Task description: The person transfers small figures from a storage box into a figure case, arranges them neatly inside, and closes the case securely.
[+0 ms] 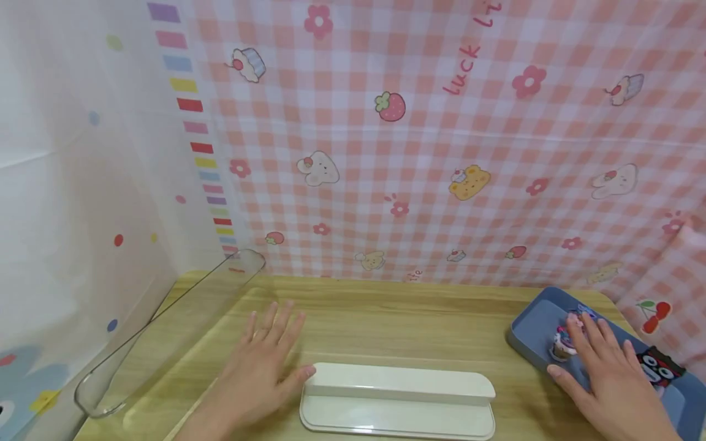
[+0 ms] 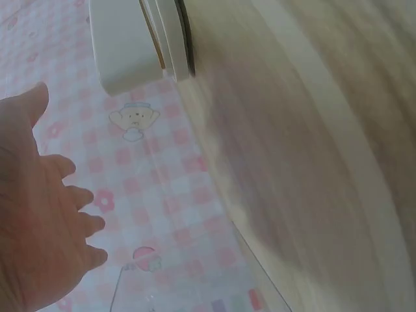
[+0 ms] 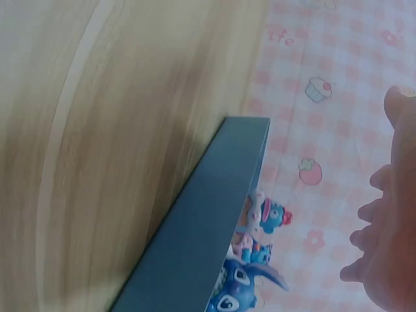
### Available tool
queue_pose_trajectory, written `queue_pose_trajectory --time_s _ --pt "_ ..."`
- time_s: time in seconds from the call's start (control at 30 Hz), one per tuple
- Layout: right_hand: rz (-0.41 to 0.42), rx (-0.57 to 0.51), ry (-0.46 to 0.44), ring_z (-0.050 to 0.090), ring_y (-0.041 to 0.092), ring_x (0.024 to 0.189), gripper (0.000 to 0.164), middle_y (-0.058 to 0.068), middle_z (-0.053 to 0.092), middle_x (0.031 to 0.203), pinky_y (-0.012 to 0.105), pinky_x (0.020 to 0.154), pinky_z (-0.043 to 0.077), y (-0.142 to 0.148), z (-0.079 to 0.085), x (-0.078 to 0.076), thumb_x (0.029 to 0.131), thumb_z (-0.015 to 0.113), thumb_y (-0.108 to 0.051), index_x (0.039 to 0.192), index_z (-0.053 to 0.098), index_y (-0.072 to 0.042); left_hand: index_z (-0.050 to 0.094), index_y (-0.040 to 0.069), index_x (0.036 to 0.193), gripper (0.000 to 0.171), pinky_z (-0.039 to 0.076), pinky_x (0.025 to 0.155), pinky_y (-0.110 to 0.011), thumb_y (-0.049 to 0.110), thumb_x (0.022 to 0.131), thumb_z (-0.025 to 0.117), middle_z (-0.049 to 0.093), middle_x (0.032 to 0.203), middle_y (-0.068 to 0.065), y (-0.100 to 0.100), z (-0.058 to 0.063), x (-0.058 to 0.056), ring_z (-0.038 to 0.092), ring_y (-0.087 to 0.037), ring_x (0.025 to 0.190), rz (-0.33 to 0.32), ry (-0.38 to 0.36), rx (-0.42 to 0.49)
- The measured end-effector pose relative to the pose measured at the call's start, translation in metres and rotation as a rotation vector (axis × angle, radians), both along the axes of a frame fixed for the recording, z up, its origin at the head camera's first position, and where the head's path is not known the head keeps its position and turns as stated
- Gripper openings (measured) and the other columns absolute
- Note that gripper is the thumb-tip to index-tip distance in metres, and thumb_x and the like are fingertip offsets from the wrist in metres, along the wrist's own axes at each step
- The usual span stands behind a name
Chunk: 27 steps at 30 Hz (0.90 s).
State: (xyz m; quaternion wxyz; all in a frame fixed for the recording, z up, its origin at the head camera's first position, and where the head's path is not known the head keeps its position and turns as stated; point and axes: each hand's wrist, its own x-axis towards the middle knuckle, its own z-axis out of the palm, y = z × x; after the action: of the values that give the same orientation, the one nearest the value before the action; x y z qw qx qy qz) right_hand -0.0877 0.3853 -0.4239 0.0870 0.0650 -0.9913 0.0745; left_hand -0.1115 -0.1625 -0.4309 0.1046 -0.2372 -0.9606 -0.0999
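My left hand [image 1: 259, 361] is spread over the wooden table with its fingers straight, its thumb tip beside the left end of a white two-step display stand [image 1: 397, 416]. In the left wrist view that hand appears apart from the stand [image 2: 123, 49]. On the right, my right hand [image 1: 614, 380] hovers over a blue-grey tray [image 1: 532, 343], fingers extended and gripping nothing. Small toy figurines lie in the tray: a cupcake-like one [image 1: 562, 346], a black one with big round eyes [image 1: 658, 367], and a blue long-eared one [image 3: 237, 289]. The right hand partly hides them.
A clear plastic cover [image 1: 151, 320] stands at the table's left side, open side towards the left. Behind the wooden table [image 1: 386, 324] hangs a pink checked cloth [image 1: 353, 184], with a white cloth [image 1: 83, 184] on the left.
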Motion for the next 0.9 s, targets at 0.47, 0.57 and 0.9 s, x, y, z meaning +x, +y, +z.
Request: queue_pose_trajectory --time_s 0.47,0.57,0.9 --pt "-0.180 -0.001 -0.111 0.008 0.068 0.142 0.100 0.043 -0.003 0.161 0.082 0.111 -0.005 0.031 0.008 0.009 0.106 0.051 -0.058 0.157 0.010 0.017 0.037 0.007 0.162 0.098 0.023 0.122 -0.065 0.066 0.091 0.069 0.030 0.168 -0.018 0.009 -0.004 0.014 0.030 -0.042 0.153 -0.117 0.010 0.006" --pt "-0.218 0.017 -0.086 0.019 0.071 0.135 0.102 0.044 0.001 0.161 0.084 0.110 0.005 0.036 0.005 0.011 0.105 0.052 -0.059 0.158 0.009 0.016 0.037 0.007 0.162 0.101 0.024 0.122 -0.066 0.068 0.088 0.070 0.032 0.167 -0.018 0.009 -0.006 0.016 0.032 -0.043 0.152 -0.134 0.000 -0.018" --pt "-0.327 0.018 -0.032 0.031 0.071 0.127 0.105 0.045 0.016 0.158 0.082 0.103 0.029 0.059 -0.013 0.021 0.098 0.065 -0.058 0.153 0.020 0.019 0.040 0.007 0.160 0.107 0.034 0.118 -0.065 0.070 0.082 0.075 0.039 0.163 -0.021 0.013 -0.009 0.018 0.045 -0.040 0.145 -0.147 -0.112 -0.093"
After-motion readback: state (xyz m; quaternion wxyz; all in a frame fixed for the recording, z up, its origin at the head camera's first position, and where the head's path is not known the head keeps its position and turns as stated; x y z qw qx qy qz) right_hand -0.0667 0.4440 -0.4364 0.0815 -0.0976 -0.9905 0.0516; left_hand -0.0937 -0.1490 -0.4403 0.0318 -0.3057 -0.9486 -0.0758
